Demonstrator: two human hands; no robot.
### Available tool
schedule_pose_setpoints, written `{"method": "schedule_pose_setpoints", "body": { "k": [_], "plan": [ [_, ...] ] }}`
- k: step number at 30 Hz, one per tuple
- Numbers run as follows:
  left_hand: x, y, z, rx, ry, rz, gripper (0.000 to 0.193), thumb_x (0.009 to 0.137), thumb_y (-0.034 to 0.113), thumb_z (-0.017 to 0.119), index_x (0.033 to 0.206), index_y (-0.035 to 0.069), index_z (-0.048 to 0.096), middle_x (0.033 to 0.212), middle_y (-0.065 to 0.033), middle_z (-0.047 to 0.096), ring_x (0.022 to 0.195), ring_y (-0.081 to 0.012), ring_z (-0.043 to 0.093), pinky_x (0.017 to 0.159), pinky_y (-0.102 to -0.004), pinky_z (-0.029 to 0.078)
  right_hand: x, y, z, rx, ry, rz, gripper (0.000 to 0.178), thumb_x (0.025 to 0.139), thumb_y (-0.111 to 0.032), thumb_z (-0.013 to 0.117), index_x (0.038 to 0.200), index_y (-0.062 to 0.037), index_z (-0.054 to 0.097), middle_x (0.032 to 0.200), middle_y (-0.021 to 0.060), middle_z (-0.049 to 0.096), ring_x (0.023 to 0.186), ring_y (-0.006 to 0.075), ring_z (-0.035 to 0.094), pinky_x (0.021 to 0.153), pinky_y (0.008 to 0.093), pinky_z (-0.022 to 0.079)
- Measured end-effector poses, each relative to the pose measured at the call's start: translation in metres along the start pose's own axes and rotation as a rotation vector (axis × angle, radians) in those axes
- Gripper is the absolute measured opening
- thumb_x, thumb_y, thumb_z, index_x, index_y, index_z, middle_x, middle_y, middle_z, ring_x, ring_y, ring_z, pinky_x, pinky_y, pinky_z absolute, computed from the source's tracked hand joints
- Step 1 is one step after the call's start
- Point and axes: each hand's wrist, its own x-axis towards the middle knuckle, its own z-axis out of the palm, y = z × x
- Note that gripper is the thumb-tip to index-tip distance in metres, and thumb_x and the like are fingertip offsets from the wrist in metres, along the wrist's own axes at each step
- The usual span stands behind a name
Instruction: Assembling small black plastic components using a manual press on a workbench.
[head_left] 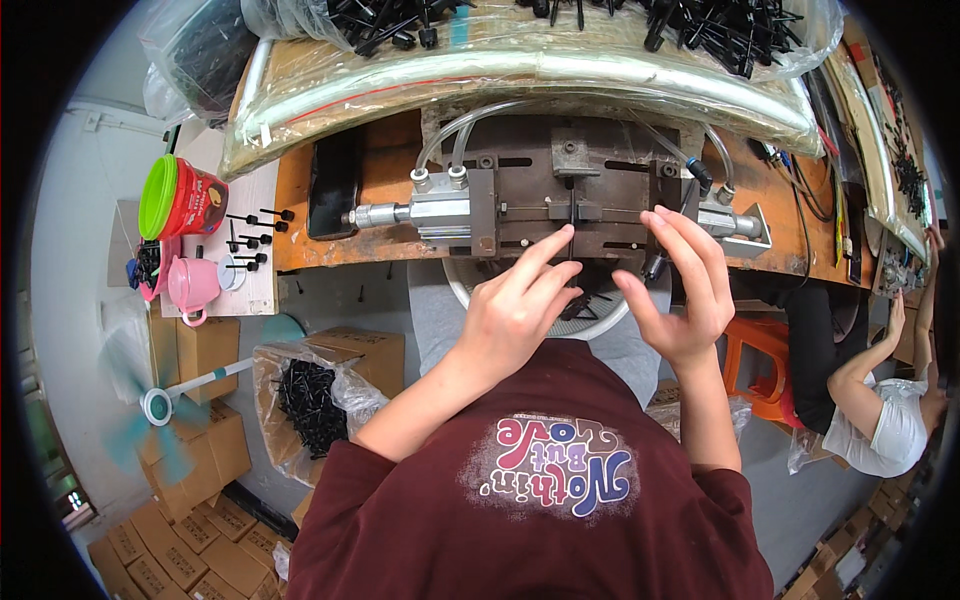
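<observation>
In front of me a metal fixture [620,235] with an air cylinder at either end lies across the bench edge. One thin black rod [574,212] stands in the small block at its middle. My left hand [515,310] has its fingertips along that rod; its thumb is hidden underneath. To the right, my right hand [688,290] holds a second black rod with a thicker end [655,267] between its fingers, thumb spread apart from the index finger. Below the fixture, a white basket [610,322] on my lap contains several black rods, partly covered by my hands.
Plastic-wrapped trays [530,70] of black rods border the bench's far side. At left are a red tub [200,200], a pink cup [192,285] and a dark phone-like slab [335,185]. A fan [157,405] and cartons stand lower left; another person [885,420] works at right.
</observation>
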Motion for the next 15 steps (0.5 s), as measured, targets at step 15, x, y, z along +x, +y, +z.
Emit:
{"method": "schedule_pose_setpoints", "body": {
  "k": [15],
  "plan": [
    [0.021,-0.001,0.000,0.288,-0.211,0.063,0.027,0.074,0.018,0.082,0.097,0.007,0.072,0.128,-0.0101,0.066,0.059,-0.0189,0.068,0.055,-0.0284,0.055,-0.009,-0.012,-0.005,0.019,-0.140,0.065,0.033,0.072,0.002,0.080,0.102,0.0019,0.065,0.122,0.0197,0.065,0.097,0.0295,0.070,0.079,0.0371,0.058]
  ]
}}
